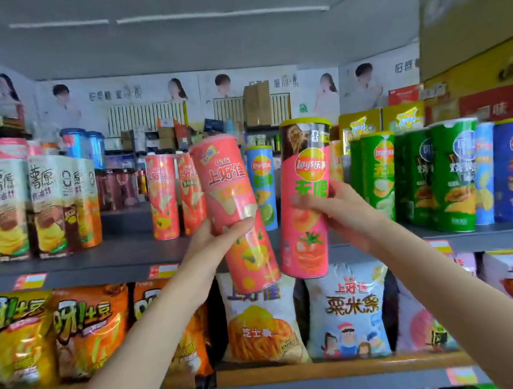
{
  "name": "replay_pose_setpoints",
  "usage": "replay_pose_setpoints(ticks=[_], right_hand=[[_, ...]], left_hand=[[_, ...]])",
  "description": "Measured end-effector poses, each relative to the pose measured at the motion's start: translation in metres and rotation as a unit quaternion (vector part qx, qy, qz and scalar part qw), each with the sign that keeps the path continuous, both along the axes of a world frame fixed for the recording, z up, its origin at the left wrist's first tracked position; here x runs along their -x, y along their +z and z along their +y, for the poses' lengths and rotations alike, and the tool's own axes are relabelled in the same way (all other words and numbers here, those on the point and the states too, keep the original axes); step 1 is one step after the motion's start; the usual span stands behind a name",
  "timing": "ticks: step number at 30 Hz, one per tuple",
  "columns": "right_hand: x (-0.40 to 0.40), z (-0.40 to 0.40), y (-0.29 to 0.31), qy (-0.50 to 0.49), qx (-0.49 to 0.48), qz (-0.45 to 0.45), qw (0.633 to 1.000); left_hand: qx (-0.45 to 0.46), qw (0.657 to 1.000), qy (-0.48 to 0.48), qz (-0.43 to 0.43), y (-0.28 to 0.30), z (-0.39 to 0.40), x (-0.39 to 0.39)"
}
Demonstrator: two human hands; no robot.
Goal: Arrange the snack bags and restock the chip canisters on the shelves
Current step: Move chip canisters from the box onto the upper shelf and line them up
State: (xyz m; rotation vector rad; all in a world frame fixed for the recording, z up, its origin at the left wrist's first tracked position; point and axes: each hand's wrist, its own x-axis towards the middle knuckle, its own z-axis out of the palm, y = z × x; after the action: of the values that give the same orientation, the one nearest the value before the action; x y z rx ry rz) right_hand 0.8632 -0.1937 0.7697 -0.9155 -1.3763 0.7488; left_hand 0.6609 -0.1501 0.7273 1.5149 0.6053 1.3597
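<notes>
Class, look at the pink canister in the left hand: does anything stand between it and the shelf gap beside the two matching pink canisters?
Nothing visible does. The left hand holds the pink canister tilted in front of the shelf, just right of the two matching pink canisters.

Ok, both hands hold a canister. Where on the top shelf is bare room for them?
The widest bare patch of the top shelf lies between the beige canisters and the two pink canisters. A narrower gap sits behind the held Oishi can and Lay's can, around the blue can. From the green cans rightward it is crowded.
</notes>
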Motion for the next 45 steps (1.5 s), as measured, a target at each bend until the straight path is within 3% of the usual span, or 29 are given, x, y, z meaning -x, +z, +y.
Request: replay_pose_setpoints(ticks=[10, 15, 20, 28, 38, 40, 42, 43, 45], right_hand=[[0.035, 0.048, 0.017, 0.013, 0.015, -0.013, 1.0], [0.058, 0.066, 0.025, -0.023, 0.002, -0.032, 0.999], [0.092, 0.089, 0.032, -0.064, -0.018, -0.033, 0.997], [0.136, 0.127, 0.025, -0.077, -0.007, -0.016, 0.997], [0.156, 0.159, 0.017, -0.038, 0.017, 0.033, 0.999], [0.159, 0.162, 0.016, -0.036, 0.023, 0.04, 0.998], [0.161, 0.166, 0.014, -0.04, 0.019, 0.047, 0.998], [0.163, 0.167, 0.012, -0.042, 0.014, 0.049, 0.998], [0.169, 0.169, 0.009, -0.041, 0.003, 0.057, 0.998]], left_hand=[[0.009, 0.999, 0.05, -0.003, 0.022, 0.058, 0.05], [-0.013, 0.999, 0.023, 0.043, 0.03, 0.083, 0.083], [-0.006, 0.996, 0.087, 0.009, 0.041, 0.133, 0.132], [-0.003, 0.99, 0.1, 0.096, 0.037, 0.2, 0.166], [-0.031, 0.985, 0.083, 0.151, 0.032, 0.214, 0.16], [-0.084, 0.967, 0.164, 0.175, 0.031, 0.212, 0.161], [-0.196, 0.928, 0.281, 0.146, 0.03, 0.202, 0.161], [-0.247, 0.916, 0.294, 0.115, 0.031, 0.19, 0.159], [-0.312, 0.915, 0.227, 0.119, 0.032, 0.167, 0.149]])
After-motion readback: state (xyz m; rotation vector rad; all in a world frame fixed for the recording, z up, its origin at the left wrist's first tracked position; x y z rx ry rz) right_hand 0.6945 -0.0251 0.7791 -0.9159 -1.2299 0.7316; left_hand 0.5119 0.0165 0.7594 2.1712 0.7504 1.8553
